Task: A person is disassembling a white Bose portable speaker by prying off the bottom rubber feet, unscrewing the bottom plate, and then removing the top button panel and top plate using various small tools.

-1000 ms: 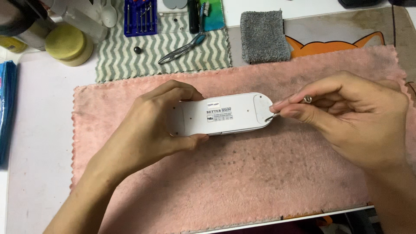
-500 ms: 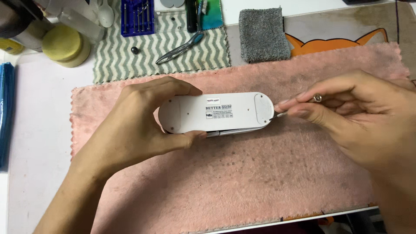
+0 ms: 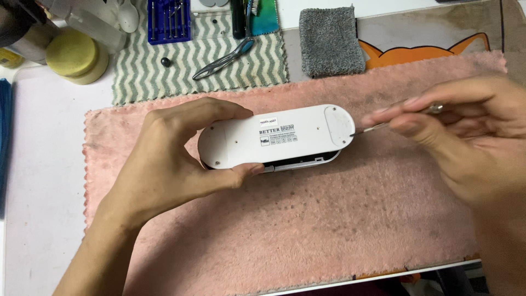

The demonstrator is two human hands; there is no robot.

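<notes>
A white, elongated speaker-like device (image 3: pixel 285 137) with rounded ends lies underside up on a pink towel (image 3: pixel 307 230). My left hand (image 3: pixel 175 159) grips its left end, thumb below and fingers over the top. My right hand (image 3: pixel 466 131) pinches a thin metal tool (image 3: pixel 378 127) whose tip touches the device's right end, beside a round pad there. A small white label and printed marks sit on the device's middle.
Behind the towel lie a zigzag cloth (image 3: pixel 181 60) with grey tweezers (image 3: pixel 227 60), a small dark ball (image 3: pixel 166 62) and a blue case of screwdrivers (image 3: pixel 169 21). A grey folded cloth (image 3: pixel 330 41), a yellow-lidded jar (image 3: pixel 76 55) and an orange cat mat (image 3: pixel 427 52) are nearby.
My right hand has drawn back slightly to the right and the tool's tip now rests on the device's right end. The device has tilted a little, showing its underside more fully.
</notes>
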